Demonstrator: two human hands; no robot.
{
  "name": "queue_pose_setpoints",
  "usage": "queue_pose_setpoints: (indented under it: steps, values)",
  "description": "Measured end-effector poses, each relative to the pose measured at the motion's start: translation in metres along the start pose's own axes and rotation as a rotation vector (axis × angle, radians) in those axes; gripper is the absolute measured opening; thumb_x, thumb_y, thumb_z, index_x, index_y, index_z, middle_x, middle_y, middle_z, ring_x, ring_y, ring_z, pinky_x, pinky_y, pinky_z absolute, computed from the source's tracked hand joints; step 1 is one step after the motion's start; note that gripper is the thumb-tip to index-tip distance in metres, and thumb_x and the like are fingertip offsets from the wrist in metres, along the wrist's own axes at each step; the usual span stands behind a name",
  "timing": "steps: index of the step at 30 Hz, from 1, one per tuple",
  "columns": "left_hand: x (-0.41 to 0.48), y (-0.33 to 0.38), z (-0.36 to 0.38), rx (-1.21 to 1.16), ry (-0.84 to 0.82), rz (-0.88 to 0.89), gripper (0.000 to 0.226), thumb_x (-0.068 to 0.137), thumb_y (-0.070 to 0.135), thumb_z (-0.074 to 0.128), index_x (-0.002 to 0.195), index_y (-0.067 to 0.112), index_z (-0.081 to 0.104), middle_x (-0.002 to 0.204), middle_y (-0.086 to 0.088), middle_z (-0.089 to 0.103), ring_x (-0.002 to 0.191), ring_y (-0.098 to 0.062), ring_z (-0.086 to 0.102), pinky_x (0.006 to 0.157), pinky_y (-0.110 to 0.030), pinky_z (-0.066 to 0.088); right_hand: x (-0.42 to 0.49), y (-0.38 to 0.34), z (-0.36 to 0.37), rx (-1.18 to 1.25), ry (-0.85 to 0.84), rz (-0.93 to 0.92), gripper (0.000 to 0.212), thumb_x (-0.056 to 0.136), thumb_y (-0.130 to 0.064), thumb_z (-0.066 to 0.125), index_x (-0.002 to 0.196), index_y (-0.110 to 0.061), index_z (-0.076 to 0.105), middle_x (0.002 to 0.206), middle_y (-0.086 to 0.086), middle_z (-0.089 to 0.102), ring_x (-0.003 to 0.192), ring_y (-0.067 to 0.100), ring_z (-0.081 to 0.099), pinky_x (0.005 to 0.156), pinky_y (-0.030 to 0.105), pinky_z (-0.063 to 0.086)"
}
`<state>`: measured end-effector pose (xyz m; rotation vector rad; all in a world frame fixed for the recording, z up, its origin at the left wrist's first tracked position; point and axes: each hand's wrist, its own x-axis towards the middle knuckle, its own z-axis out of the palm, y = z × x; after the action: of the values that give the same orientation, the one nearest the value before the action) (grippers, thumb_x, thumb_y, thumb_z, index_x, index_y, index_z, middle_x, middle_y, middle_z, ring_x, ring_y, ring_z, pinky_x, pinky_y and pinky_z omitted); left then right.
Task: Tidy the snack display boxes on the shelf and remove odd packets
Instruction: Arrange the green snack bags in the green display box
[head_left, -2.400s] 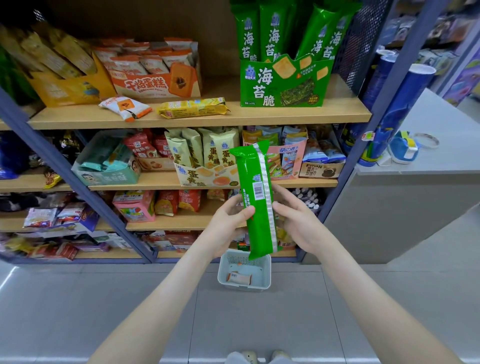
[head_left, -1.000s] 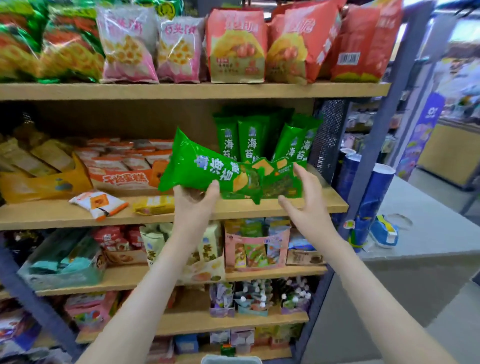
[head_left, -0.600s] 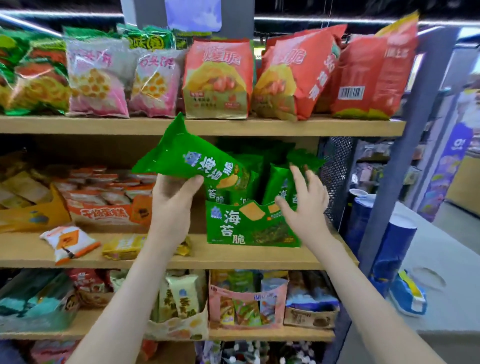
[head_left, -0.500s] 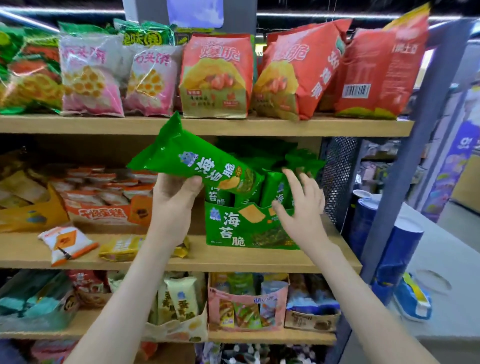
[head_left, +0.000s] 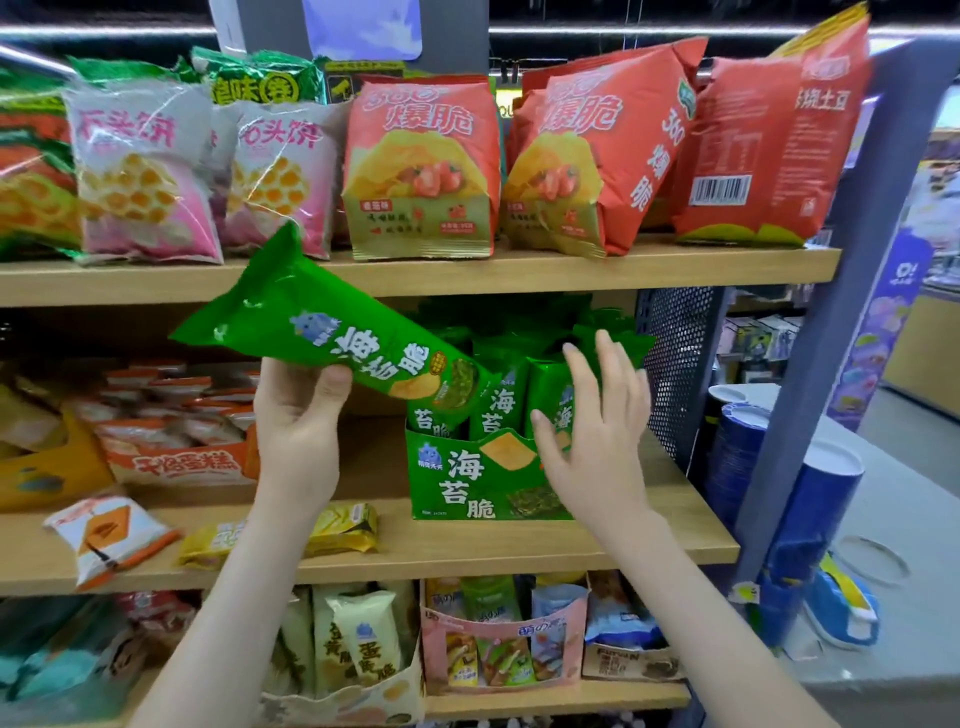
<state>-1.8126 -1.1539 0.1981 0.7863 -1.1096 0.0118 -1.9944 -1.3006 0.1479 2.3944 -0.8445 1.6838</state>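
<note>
Gripped only by the left hand (head_left: 298, 415), the long glossy green seaweed-crisp packet (head_left: 332, 340) could snag on the upright packets crowding the green cardboard display box (head_left: 467, 483) unless the spread-fingered, empty right hand (head_left: 597, 441) parts them.

Retail shop, snack aisle. Tiered wooden shelves (head_left: 571, 270) on a grey metal frame (head_left: 831, 312). At 12 o'clock, rows of sealed crisp bags (head_left: 421, 166); printed barcode (head_left: 719, 189) on one at 2 o'clock. At 6 o'clock, cardboard display box (head_left: 452, 478) packed with identical green packets (head_left: 501, 405); orange display box (head_left: 176, 462) at 8 o'clock. At 4 o'clock, grey counter (head_left: 898, 488) with stacked blue paper cups (head_left: 826, 499).
</note>
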Motion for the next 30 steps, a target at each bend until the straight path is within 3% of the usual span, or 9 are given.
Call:
queue_pose_setpoints:
  steps: [4, 8, 12, 16, 19, 22, 25, 28, 30]
  values:
    - [-0.01, -0.004, -0.016, 0.029, -0.014, -0.069, 0.034, 0.07, 0.065, 0.073, 0.1, 0.051, 0.066, 0.099, 0.022, 0.069, 0.099, -0.001, 0.062, 0.092, -0.026, 0.048, -0.001, -0.036, -0.006, 0.35, -0.164, -0.093, 0.075, 0.094, -0.036, 0.057, 0.153, -0.021, 0.012, 0.158, -0.001, 0.017, 0.147, 0.016, 0.016, 0.12, 0.031, 0.014]
    - [-0.02, 0.004, 0.002, 0.257, -0.363, -0.135, 0.025, 0.075, 0.047, 0.07, 0.097, 0.058, 0.063, 0.097, 0.032, 0.068, 0.094, 0.01, 0.063, 0.079, -0.011, 0.05, 0.008, -0.064, -0.027, 0.74, -0.424, 0.079, 0.088, 0.083, -0.049, 0.066, 0.148, -0.049, 0.006, 0.147, -0.03, 0.031, 0.136, -0.006, 0.032, 0.109, 0.014, 0.029]
    - [-0.017, -0.006, 0.027, 0.617, -0.531, -0.085, 0.058, 0.088, 0.016, 0.067, 0.124, 0.051, 0.038, 0.127, 0.032, 0.045, 0.117, 0.014, 0.042, 0.098, 0.0, 0.03, 0.013, -0.06, -0.032, 0.783, -0.447, 0.279, 0.068, 0.078, -0.031, 0.076, 0.131, -0.024, 0.035, 0.111, -0.026, 0.057, 0.101, -0.018, 0.055, 0.082, 0.005, 0.042]
    - [-0.008, -0.02, 0.042, 0.95, -0.778, 0.204, 0.07, 0.088, 0.055, 0.054, 0.141, 0.011, 0.048, 0.138, -0.007, 0.054, 0.127, -0.022, 0.046, 0.109, -0.037, 0.034, 0.006, -0.032, -0.032, 0.715, -0.334, 0.406, 0.046, 0.082, -0.022, 0.075, 0.119, -0.027, 0.048, 0.104, -0.021, 0.063, 0.097, -0.01, 0.059, 0.085, 0.018, 0.045]
    - [0.007, -0.034, 0.045, 1.052, -0.797, 0.311, 0.067, 0.09, 0.055, 0.044, 0.147, 0.021, 0.038, 0.142, -0.011, 0.049, 0.131, -0.028, 0.042, 0.107, -0.046, 0.033, 0.0, -0.017, -0.037, 0.631, -0.311, 0.371, 0.045, 0.085, -0.019, 0.073, 0.117, -0.035, 0.047, 0.108, -0.02, 0.063, 0.102, -0.006, 0.059, 0.087, 0.015, 0.046]
    - [0.023, -0.044, 0.057, 1.131, -0.775, 0.36, 0.065, 0.087, 0.032, 0.044, 0.15, 0.019, 0.035, 0.149, -0.009, 0.042, 0.142, -0.025, 0.032, 0.119, -0.045, 0.018, -0.001, -0.008, -0.042, 0.498, -0.242, 0.273, 0.051, 0.083, -0.03, 0.071, 0.123, -0.042, 0.041, 0.127, -0.014, 0.05, 0.123, 0.001, 0.045, 0.103, 0.016, 0.033]
    - [0.039, -0.05, 0.071, 1.201, -0.864, 0.265, 0.076, 0.083, 0.035, 0.043, 0.154, 0.023, 0.02, 0.16, -0.007, 0.023, 0.149, -0.021, 0.015, 0.12, -0.038, 0.0, 0.001, 0.001, -0.041, 0.3, -0.189, 0.089, 0.064, 0.082, -0.044, 0.063, 0.138, -0.024, 0.04, 0.149, -0.011, 0.025, 0.143, 0.004, 0.015, 0.115, 0.017, 0.012]
    - [0.053, -0.053, 0.08, 1.325, -0.929, 0.23, 0.079, 0.091, 0.048, 0.05, 0.155, 0.031, 0.007, 0.163, 0.0, 0.014, 0.145, -0.022, 0.021, 0.116, -0.036, 0.014, 0.005, 0.0, -0.043, 0.294, -0.279, 0.031, 0.076, 0.084, -0.046, 0.061, 0.147, -0.037, 0.02, 0.156, -0.018, 0.009, 0.147, 0.002, 0.001, 0.118, 0.018, 0.003]
    - [0.063, -0.05, 0.087, 1.377, -0.935, 0.227, 0.078, 0.092, 0.052, 0.05, 0.155, 0.035, 0.006, 0.161, 0.003, 0.022, 0.141, -0.024, 0.028, 0.109, -0.037, 0.027, 0.006, -0.001, -0.042, 0.268, -0.34, 0.03, 0.082, 0.083, -0.05, 0.057, 0.15, -0.025, 0.017, 0.154, -0.016, 0.007, 0.143, -0.009, -0.006, 0.116, 0.015, -0.004]
